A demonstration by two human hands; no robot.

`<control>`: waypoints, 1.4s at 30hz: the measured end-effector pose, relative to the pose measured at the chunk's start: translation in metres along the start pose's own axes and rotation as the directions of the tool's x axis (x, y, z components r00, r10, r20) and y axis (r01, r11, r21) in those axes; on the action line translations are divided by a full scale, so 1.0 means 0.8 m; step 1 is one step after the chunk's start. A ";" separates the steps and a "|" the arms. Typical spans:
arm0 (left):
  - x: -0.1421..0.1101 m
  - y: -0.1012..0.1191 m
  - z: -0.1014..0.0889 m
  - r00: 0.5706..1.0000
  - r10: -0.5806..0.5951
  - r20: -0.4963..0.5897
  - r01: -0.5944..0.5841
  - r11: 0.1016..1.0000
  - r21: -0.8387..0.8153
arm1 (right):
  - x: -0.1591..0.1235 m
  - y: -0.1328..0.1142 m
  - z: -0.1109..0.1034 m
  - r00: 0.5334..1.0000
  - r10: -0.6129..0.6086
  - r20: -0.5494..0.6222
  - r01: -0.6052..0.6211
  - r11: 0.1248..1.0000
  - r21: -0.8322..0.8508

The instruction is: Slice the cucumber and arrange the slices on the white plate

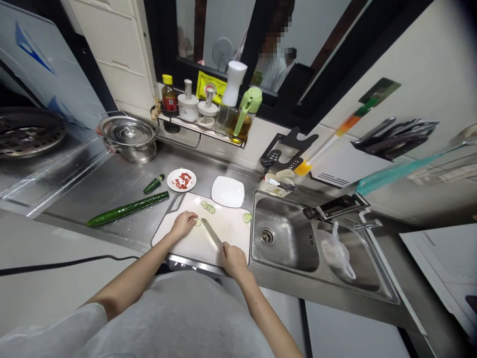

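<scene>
On the cutting board (pixel 182 251), the right hand (pixel 234 260) grips a knife (pixel 212 234); the left hand (pixel 184 224) bends its fingers beside a thin cucumber slice (pixel 198 223), though I cannot tell whether it pinches anything; a row of slices (pixel 207 207) lies toward the board's far side. Left of the board lies a long cucumber (pixel 128 209); right of it is the sink (pixel 286 258).

Dark-framed window (pixel 257 30) — pale wall (pixel 413 59) alongside.
</scene>
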State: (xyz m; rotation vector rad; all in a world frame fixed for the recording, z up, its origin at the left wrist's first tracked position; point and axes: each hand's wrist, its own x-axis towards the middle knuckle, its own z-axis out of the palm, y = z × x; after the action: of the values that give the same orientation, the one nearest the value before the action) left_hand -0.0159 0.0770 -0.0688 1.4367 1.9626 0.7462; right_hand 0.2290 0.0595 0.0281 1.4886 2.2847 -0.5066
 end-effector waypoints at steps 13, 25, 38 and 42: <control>0.005 -0.005 0.001 0.998 0.031 0.045 -0.031 1.000 -0.003 | 0.005 -0.020 0.006 1.000 -0.014 0.026 0.014 1.000 0.002; 0.006 -0.005 0.000 0.997 0.059 0.049 -0.059 0.998 0.006 | 0.005 -0.036 0.011 0.998 -0.006 0.058 0.006 1.000 -0.004; 0.009 0.005 -0.005 0.995 0.000 0.099 -0.002 1.000 0.022 | 0.011 -0.037 -0.005 0.993 -0.043 0.114 0.040 0.999 0.026; 0.011 0.001 0.004 0.994 0.016 0.105 -0.016 1.000 -0.003 | 0.009 -0.037 -0.004 0.996 -0.011 0.090 0.008 1.000 0.029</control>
State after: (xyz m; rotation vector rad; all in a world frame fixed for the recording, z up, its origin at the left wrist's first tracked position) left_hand -0.0153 0.0855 -0.0716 1.4618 1.8721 0.6657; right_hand 0.1987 0.0555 0.0299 1.4391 2.2251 -0.5993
